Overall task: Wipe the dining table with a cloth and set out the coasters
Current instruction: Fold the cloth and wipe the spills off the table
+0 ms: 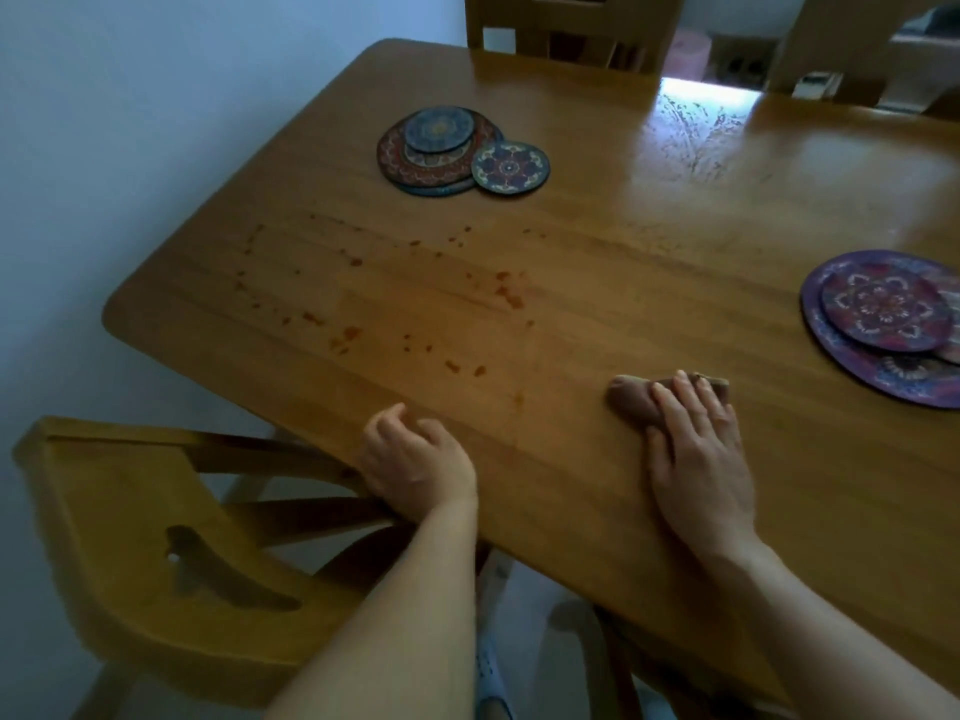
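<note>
Brown cloth [641, 402], bunched into a small wad, is found on the near part of the wooden dining table [597, 283], well short of the stained area. It is pressed flat under the right hand [696, 459], whose fingers are extended, slightly spread, and laid across the cloth's right half; the cloth is not gripped, only held down by the palm-side of the fingers. The left hand [415, 462] is placed on the near table edge, fingers loosely curled and apart, with nothing held in it.

Reddish-orange stains [395, 304] are scattered over the left half of the tabletop, between the near edge and the far group of coasters. Streaky wet marks [691, 132] are visible in the glare toward the far right of the surface.

Two groups of round patterned coasters are noted. A stack of coasters [436, 148] lies toward the far left, with one small coaster [510, 167] overlapping its right edge. A second, purple stack [883, 324] lies at the right edge of view, a smaller disc resting on a larger one.

Wooden chairs are recorded at the near left [156, 522] and at the far side [571, 23].
</note>
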Available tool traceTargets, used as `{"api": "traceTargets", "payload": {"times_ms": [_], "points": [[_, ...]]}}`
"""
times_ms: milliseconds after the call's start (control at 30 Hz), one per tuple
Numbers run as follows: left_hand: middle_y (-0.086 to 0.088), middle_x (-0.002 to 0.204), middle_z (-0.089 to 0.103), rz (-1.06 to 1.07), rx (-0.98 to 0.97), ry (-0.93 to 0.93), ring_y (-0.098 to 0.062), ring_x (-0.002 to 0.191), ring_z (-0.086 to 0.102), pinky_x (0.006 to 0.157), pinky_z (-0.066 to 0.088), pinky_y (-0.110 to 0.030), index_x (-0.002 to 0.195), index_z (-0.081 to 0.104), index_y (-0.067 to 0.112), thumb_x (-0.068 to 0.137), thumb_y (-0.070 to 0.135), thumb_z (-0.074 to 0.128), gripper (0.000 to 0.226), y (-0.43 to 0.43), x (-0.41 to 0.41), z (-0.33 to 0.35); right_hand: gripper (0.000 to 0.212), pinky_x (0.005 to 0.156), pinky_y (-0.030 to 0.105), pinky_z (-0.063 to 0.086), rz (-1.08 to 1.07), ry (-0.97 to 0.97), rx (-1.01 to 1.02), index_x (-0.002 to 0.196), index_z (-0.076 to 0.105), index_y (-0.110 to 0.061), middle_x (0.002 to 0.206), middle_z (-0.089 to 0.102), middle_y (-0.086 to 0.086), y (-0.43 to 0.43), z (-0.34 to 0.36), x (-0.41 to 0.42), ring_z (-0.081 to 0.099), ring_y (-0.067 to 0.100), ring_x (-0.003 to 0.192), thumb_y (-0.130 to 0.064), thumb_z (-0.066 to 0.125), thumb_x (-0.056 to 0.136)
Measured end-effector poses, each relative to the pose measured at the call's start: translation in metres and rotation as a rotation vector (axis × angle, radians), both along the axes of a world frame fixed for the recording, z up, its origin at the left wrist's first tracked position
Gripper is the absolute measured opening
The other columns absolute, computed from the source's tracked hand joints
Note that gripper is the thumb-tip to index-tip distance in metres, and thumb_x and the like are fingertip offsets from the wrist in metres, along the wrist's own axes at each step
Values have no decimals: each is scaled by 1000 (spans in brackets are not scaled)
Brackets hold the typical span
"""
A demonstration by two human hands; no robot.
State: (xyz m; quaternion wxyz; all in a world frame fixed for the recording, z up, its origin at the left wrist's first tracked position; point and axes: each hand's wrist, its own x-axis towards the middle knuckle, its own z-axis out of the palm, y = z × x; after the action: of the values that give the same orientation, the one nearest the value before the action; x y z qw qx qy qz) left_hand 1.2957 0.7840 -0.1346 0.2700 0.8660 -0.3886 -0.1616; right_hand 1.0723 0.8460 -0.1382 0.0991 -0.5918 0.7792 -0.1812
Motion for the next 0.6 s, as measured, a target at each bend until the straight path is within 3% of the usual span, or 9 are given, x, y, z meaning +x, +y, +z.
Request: {"api": "traceTargets", "payload": {"times_ms": [100,267,400,600], "points": [[-6,149,33,271,65,81,-27,138,31,114,31,-46,139,41,18,97,23,44,42,-36,53,2,49,122,45,10,-172,-6,29,146,42,-13,156,33,12,-12,-2,15,20,26,148,-21,50,98],[-5,156,28,-81,61,-90,-26,147,18,119,21,-49,144,38,17,101,27,35,44,-52,74,-10,57,122,47,2,-344,-20,89,151,28,-8,160,19,17,-32,-3,59,9,31,149,-32,40,101],[-8,154,32,-88,69,-173,-25,147,19,120,19,-49,141,42,13,100,25,35,44,-53,74,-17,61,122,47,0,-301,-5,102,152,25,-8,161,16,18,-59,-6,117,6,33,149,-39,33,100],[-14,149,41,-122,21,-205,-29,144,26,117,22,-50,136,48,6,96,22,37,45,-53,74,-19,65,121,46,-3,-210,3,83,154,20,-10,162,11,16,-116,-6,193,1,32,150,-40,37,99]]}}
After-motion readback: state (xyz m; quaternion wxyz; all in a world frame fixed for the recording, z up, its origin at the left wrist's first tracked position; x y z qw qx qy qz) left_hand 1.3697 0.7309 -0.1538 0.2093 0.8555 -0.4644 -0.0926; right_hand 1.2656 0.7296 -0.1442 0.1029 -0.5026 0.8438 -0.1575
